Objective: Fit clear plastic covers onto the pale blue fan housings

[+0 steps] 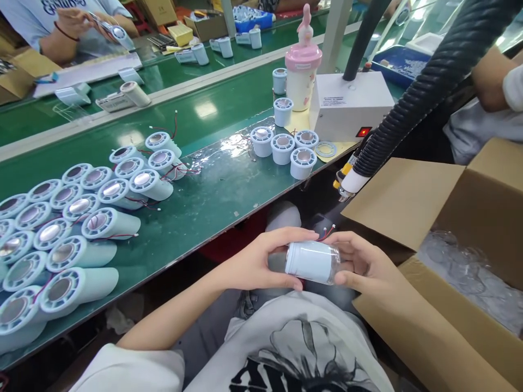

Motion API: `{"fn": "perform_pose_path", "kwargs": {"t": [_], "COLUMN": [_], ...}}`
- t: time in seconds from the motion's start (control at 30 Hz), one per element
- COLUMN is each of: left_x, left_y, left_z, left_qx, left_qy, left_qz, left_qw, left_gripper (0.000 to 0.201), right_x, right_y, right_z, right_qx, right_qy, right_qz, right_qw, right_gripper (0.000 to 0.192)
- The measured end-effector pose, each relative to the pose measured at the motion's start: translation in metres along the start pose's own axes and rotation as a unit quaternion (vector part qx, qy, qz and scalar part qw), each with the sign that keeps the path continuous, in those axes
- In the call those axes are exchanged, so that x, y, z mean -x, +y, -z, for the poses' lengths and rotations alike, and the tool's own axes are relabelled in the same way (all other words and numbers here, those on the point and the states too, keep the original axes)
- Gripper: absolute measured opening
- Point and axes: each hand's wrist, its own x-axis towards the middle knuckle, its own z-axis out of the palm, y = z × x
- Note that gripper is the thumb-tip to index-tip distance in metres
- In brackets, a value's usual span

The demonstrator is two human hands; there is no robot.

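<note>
Between my two hands, above my lap, is a pale blue plastic cylinder point(312, 262) with a clear film sleeve around it. My left hand point(261, 261) grips its left end between thumb and fingers. On the right end, the fingers and thumb of my right hand point(363, 261) close around the clear film edge. A thin red wire with a small white plug point(329, 231) sticks up behind the cylinder. Many similar blue cylinders with wires, such as this one point(110, 223), lie on the green bench to the left.
Several short blue cups point(283, 148) stand near a pink-lidded bottle point(303, 76) and a white box with a red switch point(351, 100). A black flexible hose point(412, 103) hangs at right, over an open carton point(408, 190) of clear film. A co-worker's hands point(73, 24) work across the line.
</note>
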Motion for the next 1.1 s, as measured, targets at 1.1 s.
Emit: {"fn": "perform_pose_path", "kwargs": {"t": [1.1], "left_x": [0.007], "left_y": [0.003], "left_z": [-0.009], "left_qx": [-0.04], "left_qy": [0.03], "left_qz": [-0.011], "left_qw": [0.999], "left_gripper": [0.071], "right_x": [-0.011], "right_y": [0.005], "right_z": [-0.017], "right_qx": [-0.21], "right_qy": [-0.071], "right_qz": [-0.262], "right_qw": [0.939], "right_gripper": [0.074]}}
